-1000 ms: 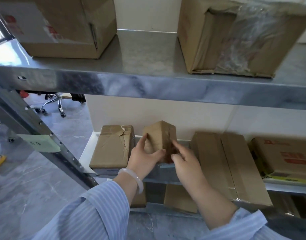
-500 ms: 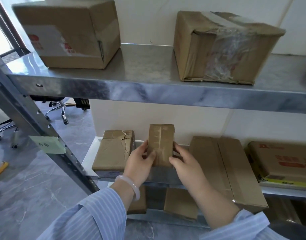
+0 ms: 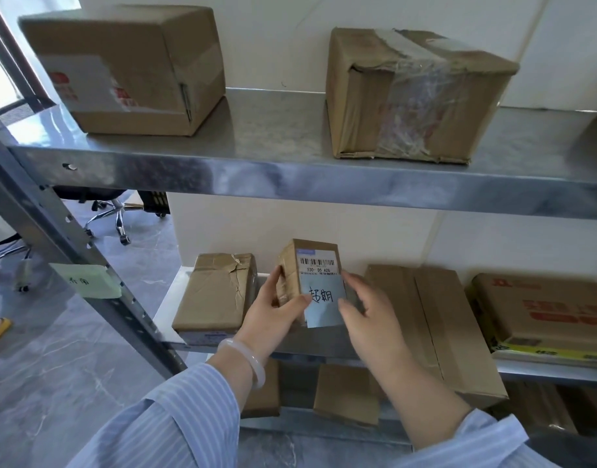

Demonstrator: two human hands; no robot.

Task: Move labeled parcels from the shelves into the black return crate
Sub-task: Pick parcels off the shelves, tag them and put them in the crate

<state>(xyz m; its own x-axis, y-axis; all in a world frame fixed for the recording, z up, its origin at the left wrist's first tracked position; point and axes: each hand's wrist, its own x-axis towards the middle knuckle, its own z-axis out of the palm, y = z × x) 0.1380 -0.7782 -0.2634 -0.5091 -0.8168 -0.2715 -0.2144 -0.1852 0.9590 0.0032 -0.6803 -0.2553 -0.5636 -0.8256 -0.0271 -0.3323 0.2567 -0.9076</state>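
Observation:
A small brown parcel (image 3: 312,265) stands upright on the middle shelf (image 3: 168,312), its front face turned toward me with a barcode label and a pale blue note with handwriting. My left hand (image 3: 273,314) grips its left side, thumb across the front lower corner. My right hand (image 3: 368,315) is at its right edge with fingers loosely curved by the blue note; whether they hold it is unclear. No black crate is in view.
A taped parcel (image 3: 216,292) lies left of the held one; flat boxes (image 3: 432,319) and a printed carton (image 3: 543,309) lie right. Two big boxes (image 3: 128,65) (image 3: 412,92) sit on the upper shelf (image 3: 290,173). More parcels (image 3: 346,393) are below. A green note (image 3: 87,280) marks the post.
The small parcel has been turned so its labeled face with the blue note now faces me; earlier its plain taped side showed. My right hand has loosened from its right side.

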